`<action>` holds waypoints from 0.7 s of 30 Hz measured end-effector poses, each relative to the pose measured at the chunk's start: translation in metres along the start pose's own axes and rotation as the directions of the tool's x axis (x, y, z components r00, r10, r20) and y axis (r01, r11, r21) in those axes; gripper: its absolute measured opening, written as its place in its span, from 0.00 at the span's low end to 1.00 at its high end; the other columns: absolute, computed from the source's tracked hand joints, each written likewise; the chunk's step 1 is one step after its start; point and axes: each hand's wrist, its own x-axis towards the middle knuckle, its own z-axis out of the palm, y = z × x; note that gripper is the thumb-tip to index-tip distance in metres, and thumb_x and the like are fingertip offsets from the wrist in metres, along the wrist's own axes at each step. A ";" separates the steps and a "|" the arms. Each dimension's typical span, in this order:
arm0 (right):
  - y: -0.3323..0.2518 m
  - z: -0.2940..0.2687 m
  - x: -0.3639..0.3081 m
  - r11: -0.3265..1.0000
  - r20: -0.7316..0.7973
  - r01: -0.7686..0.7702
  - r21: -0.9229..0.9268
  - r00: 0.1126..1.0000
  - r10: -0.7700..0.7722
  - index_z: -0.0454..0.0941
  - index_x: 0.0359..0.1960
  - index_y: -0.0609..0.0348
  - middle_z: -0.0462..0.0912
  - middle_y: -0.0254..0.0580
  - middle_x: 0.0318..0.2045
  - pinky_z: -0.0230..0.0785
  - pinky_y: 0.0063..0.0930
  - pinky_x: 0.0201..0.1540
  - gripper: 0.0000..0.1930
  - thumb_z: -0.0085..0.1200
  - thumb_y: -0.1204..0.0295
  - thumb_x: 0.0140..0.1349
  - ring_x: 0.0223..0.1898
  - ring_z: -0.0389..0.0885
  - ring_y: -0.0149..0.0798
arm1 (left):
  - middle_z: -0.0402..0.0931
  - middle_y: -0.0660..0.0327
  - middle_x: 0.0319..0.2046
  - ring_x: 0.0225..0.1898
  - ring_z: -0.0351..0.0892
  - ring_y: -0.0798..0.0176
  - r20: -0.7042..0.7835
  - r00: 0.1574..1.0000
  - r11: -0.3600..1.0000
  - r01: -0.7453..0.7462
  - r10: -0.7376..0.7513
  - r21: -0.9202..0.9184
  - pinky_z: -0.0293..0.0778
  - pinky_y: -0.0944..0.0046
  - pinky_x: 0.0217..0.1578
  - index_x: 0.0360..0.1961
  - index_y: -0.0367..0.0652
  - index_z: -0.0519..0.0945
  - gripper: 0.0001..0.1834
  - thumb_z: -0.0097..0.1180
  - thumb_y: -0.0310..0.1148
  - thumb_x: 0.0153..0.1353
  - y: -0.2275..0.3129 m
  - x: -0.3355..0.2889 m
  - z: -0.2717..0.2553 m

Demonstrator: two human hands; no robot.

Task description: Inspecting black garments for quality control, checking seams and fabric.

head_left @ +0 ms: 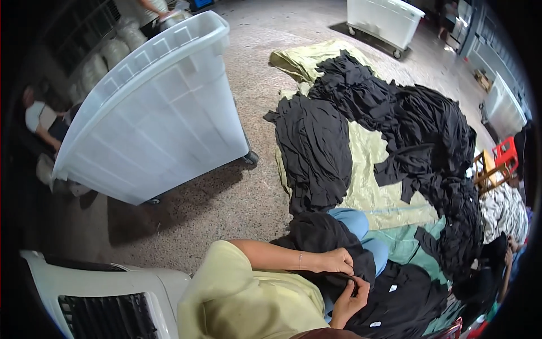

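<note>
both hands [344, 279] on crumpled black garment [324, 237] (matte, folded)

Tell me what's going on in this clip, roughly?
A person sits on the floor working on a black garment draped over their lap. The left hand presses on the cloth while the right hand pinches its edge. More black garments lie stacked in a flat pile and a looser heap on a green sheet. A large white wheeled bin stands to the left, and another person sits at the right edge.
</note>
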 end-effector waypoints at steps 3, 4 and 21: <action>0.004 -0.001 0.001 0.998 0.001 -0.020 -0.068 1.000 0.020 0.77 0.35 0.67 0.76 0.48 0.31 0.67 0.33 0.36 0.04 0.54 0.83 0.58 0.32 0.77 0.47 | 0.72 0.71 0.18 0.24 0.64 0.80 0.035 0.998 0.979 0.055 -0.049 -0.195 0.59 0.71 0.24 0.23 0.35 0.82 0.10 0.64 0.30 0.57 0.001 0.002 0.001; 0.004 0.000 0.000 0.996 -0.006 -0.038 -0.084 0.999 0.037 0.77 0.35 0.67 0.76 0.48 0.31 0.68 0.33 0.36 0.04 0.54 0.83 0.58 0.32 0.77 0.47 | 0.72 0.71 0.18 0.23 0.64 0.80 0.056 0.998 0.988 0.040 -0.032 -0.146 0.59 0.70 0.24 0.23 0.34 0.82 0.11 0.64 0.31 0.58 -0.002 0.004 -0.001; 0.008 0.008 -0.004 0.997 -0.066 0.037 -0.065 0.997 -0.042 0.76 0.33 0.66 0.76 0.45 0.30 0.67 0.30 0.34 0.03 0.56 0.82 0.59 0.29 0.75 0.42 | 0.71 0.76 0.22 0.27 0.63 0.82 0.089 0.995 0.998 0.030 -0.034 0.054 0.60 0.73 0.27 0.27 0.37 0.83 0.10 0.62 0.31 0.62 -0.001 -0.001 -0.011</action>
